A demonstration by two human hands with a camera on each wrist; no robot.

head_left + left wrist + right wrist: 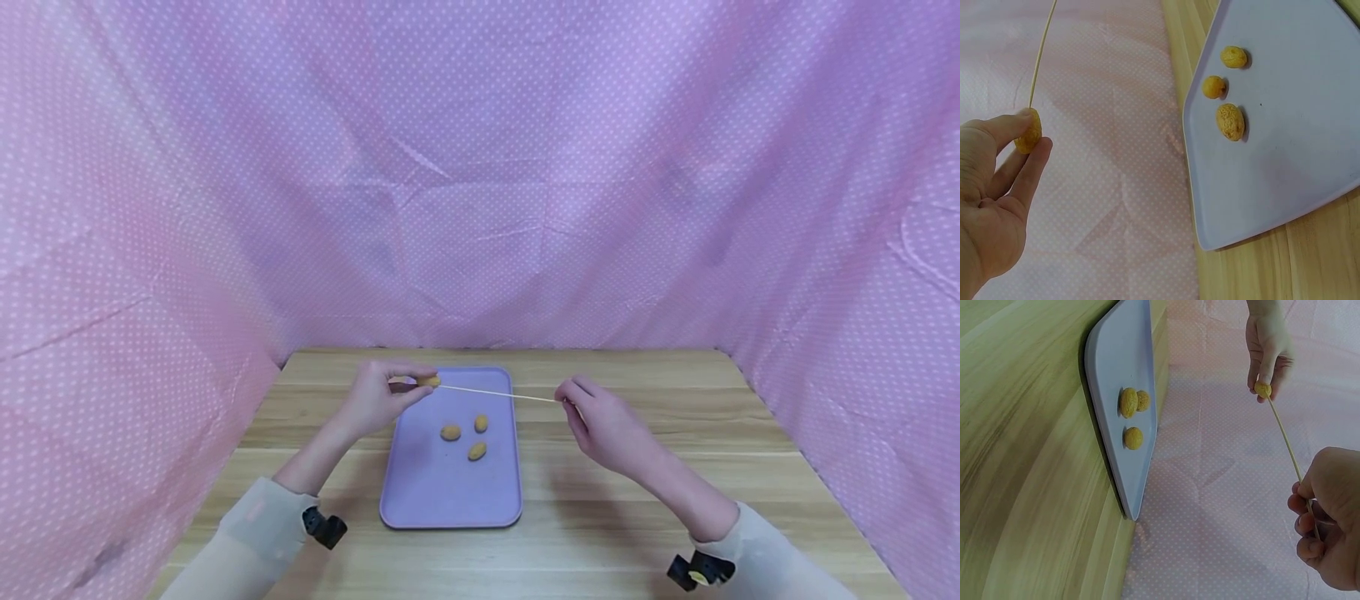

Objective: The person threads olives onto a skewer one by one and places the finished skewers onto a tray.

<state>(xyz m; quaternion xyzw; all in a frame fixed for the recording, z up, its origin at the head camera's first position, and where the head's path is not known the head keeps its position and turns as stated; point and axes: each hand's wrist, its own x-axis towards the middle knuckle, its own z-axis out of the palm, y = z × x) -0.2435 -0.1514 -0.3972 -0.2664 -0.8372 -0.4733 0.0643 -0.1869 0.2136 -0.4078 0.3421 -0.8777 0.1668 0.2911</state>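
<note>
Above the tray's far left corner, my left hand (pixel 375 402) pinches a small golden, wrinkled oval ball (pixel 1029 134) between thumb and fingers. My right hand (pixel 611 432), off to the right of the tray, grips a thin wooden skewer (pixel 495 393). The skewer runs almost level between the hands, its far tip at the end of the held ball. In the right wrist view the right fingers curl round the skewer's rear part. Three more such balls, among them a wrinkled one (pixel 1230 122), lie grouped on the lilac tray (pixel 450 508).
The tray sits lengthwise on a wood-grain table (pixel 600 533), left of its middle. Pink polka-dot cloth (pixel 480 208) hangs behind the table and along both sides. A dark speck (pixel 1260 104) marks the tray near the balls.
</note>
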